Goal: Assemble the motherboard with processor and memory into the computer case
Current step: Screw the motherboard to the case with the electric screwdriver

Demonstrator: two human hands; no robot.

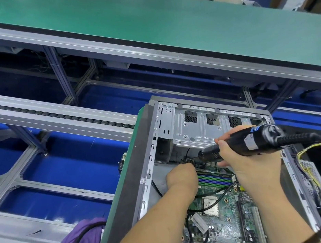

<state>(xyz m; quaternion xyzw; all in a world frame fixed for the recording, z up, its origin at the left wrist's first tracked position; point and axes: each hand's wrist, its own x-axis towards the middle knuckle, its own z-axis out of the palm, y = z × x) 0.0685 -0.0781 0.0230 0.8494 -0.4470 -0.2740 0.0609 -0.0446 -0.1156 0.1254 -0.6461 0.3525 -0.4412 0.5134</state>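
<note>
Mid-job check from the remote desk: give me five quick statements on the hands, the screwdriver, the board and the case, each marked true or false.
1. The right hand grips the black electric screwdriver. True.
2. The screwdriver's tip points at the far corner of the motherboard, close to the left hand. True.
3. The motherboard lies on the green conveyor belt. False: it sits inside the open computer case.
4. The memory slots are on the far part of the board, beyond the processor. True.
5. The left hand holds the screwdriver's cable. False: the cable trails off to the right, away from the left hand, which is down at the board's far corner.
</note>
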